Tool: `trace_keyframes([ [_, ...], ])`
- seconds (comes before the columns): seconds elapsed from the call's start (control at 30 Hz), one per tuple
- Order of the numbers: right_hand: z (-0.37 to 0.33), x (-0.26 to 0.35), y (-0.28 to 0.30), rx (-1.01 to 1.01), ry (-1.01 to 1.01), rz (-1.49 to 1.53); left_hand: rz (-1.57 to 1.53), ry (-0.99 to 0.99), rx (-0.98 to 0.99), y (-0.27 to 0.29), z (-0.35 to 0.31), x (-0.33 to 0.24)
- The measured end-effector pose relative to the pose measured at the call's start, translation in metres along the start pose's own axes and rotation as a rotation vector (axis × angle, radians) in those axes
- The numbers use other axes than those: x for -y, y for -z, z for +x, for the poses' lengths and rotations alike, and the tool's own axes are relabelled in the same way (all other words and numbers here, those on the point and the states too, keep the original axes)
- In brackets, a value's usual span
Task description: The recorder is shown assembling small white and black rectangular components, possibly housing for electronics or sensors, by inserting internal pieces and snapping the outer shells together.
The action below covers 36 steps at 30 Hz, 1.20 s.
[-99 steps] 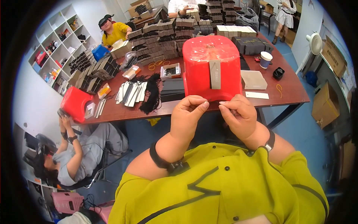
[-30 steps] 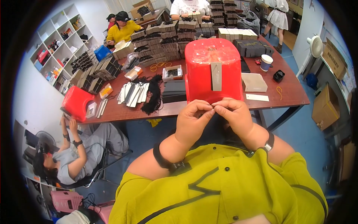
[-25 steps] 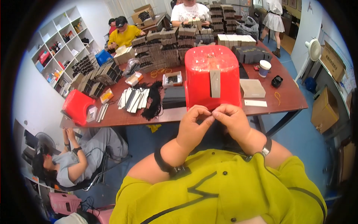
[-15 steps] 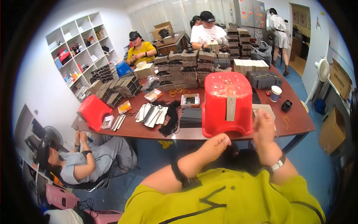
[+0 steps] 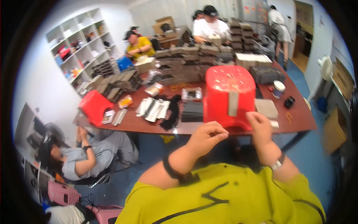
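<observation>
My left hand (image 5: 208,138) is raised in front of the table's near edge, thumb and fingers pinched together. To its right, my right hand (image 5: 262,128) is also closed, fingertips curled towards the left hand. Anything between either hand's fingers is too thin or blurred to make out. Just beyond both stands a red plastic stool (image 5: 216,89) on the table, with a narrow grey strip (image 5: 233,104) upright against its near side. A flat grey-beige piece of card (image 5: 267,108) lies beside the stool, close to my right hand.
White and dark strips (image 5: 153,109), a black cord bundle (image 5: 173,114) and small open boxes (image 5: 191,95) lie left of the stool. Stacked grey boxes (image 5: 179,63) line the far side. A paper cup (image 5: 278,89) stands at right. Co-workers sit around; a second red stool (image 5: 95,106) leans at left.
My left hand has risen and its pinched fingers now show more clearly. The right hand has turned, its fingers bending inward to the left. The whole view has shifted slightly.
</observation>
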State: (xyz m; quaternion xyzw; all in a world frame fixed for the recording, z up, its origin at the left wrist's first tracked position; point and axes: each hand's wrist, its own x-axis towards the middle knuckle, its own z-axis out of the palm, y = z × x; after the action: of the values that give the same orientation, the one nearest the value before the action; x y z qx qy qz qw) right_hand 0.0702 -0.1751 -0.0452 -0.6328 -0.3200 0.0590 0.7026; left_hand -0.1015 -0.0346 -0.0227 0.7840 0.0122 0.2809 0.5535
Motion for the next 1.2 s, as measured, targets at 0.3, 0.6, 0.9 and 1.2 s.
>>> trace_keyframes([
  [0.3,-0.028,-0.001,-0.025,0.46,-0.479,0.57,0.219,-0.219,-0.137,-0.013,0.002,0.012],
  [0.6,-0.032,-0.002,-0.023,0.513,-0.507,0.689,-0.109,0.036,-0.123,-0.019,-0.004,0.029],
  [0.9,-0.029,-0.007,-0.018,0.532,-0.52,0.562,-0.068,0.082,-0.145,-0.019,-0.004,0.026],
  [1.2,-0.026,0.007,-0.019,0.509,-0.389,0.135,-0.048,0.147,-0.038,-0.008,-0.001,0.029],
])
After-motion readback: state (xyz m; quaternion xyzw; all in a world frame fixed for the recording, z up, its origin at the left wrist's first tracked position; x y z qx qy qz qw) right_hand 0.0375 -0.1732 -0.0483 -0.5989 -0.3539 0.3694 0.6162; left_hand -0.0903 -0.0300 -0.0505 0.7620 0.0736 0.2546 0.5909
